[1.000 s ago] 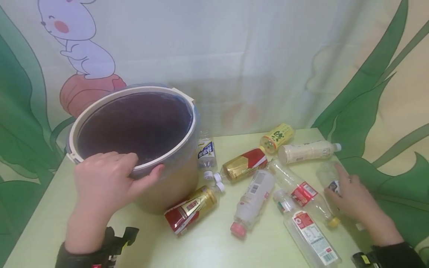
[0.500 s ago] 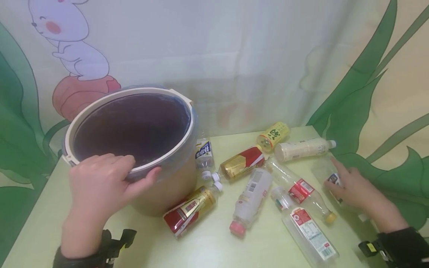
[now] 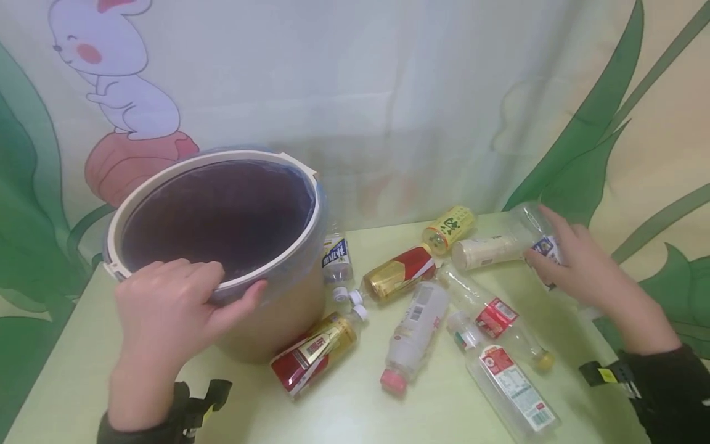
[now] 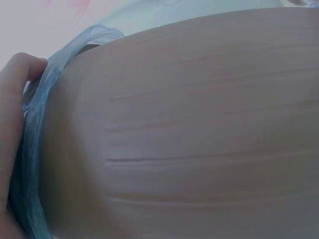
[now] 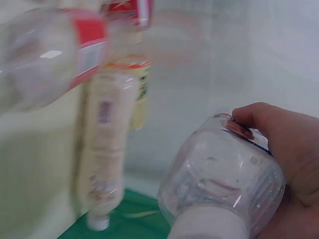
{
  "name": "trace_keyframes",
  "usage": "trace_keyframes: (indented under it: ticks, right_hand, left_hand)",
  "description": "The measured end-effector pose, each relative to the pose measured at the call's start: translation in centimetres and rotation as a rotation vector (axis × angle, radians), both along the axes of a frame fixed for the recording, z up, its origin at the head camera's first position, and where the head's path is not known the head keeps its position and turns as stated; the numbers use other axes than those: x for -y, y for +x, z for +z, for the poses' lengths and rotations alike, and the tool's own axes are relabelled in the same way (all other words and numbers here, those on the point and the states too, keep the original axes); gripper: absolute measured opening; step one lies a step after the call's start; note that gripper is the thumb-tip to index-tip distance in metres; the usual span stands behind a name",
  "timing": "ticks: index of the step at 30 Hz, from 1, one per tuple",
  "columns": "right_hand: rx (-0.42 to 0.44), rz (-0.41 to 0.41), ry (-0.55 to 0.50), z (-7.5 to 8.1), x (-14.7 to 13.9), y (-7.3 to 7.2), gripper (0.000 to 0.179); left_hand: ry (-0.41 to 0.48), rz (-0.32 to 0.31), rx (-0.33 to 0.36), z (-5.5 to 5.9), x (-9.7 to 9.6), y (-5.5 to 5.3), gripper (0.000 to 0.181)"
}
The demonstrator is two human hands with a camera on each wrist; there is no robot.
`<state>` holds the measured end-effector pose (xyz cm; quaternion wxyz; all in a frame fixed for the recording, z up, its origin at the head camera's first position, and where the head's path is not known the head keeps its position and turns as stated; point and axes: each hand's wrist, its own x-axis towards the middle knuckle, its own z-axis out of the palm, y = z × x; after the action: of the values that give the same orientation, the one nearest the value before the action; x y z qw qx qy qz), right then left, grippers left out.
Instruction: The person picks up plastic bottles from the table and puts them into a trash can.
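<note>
My left hand [image 3: 166, 308] grips the near rim of a trash bin [image 3: 266, 320], fingers over the edge and thumb outside. A bluish plastic liner [image 4: 37, 134] is folded over that rim, and the bin's ribbed beige wall fills the left wrist view. In my right hand [image 3: 588, 265] is a clear plastic bottle [image 5: 219, 174] with a white cap and a small dark label, raised at the table's right side. It overlaps the cream-coloured bottle [image 3: 482, 251] in the head view. Below it lies a clear bottle with a red label and yellow cap [image 3: 499, 317].
Other bottles lie about: two gold-and-red ones [image 3: 316, 351], a frosted one with a pink cap [image 3: 416, 333], a flat one with a white-and-red label [image 3: 513, 385], a yellow-labelled one [image 3: 450, 228] and a blue-labelled one [image 3: 336, 256]. A printed curtain [image 3: 360, 111] hangs behind the table [image 3: 333, 419].
My right hand has lifted the clear bottle from the table's right side and moved it up and slightly left in the head view. The left hand stays on the bin rim.
</note>
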<state>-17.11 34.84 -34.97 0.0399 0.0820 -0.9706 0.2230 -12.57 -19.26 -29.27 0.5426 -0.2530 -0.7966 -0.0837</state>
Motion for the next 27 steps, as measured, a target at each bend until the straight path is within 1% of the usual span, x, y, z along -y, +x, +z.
trace_keyframes:
  ticks: [3, 9, 14, 18, 21, 25, 27]
  right_hand:
    - [-0.060, 0.024, -0.015, 2.1, 2.1, -0.8, 0.090]
    - [-0.172, 0.099, -0.051, 6.2, 7.3, -2.3, 0.085]
    - [-0.208, 0.172, -0.082, 8.9, 12.5, -4.1, 0.082]
    - [-0.254, 0.209, -0.064, 10.6, 16.6, -5.4, 0.080]
    - [-0.295, 0.245, -0.075, 11.5, 19.3, -6.2, 0.080]
    - [-0.382, 0.324, -0.090, 12.6, 22.5, -6.7, 0.079]
    - [-0.444, 0.370, -0.082, 13.2, 23.9, -6.8, 0.078]
  left_hand:
    - [0.018, -0.008, -0.024, -0.3, 0.2, -0.2, 0.063]
    - [0.015, -0.011, -0.016, -0.5, 0.4, -0.3, 0.062]
    - [0.021, -0.005, -0.019, -0.4, 0.5, -0.3, 0.062]
    - [0.019, -0.002, -0.017, -0.4, 0.6, -0.2, 0.063]
    - [0.024, -0.003, -0.035, -0.4, 0.6, -0.2, 0.063]
    - [0.035, -0.006, -0.058, -0.4, 0.5, -0.2, 0.062]
    - [0.034, -0.006, -0.053, -0.4, 0.5, -0.2, 0.062]
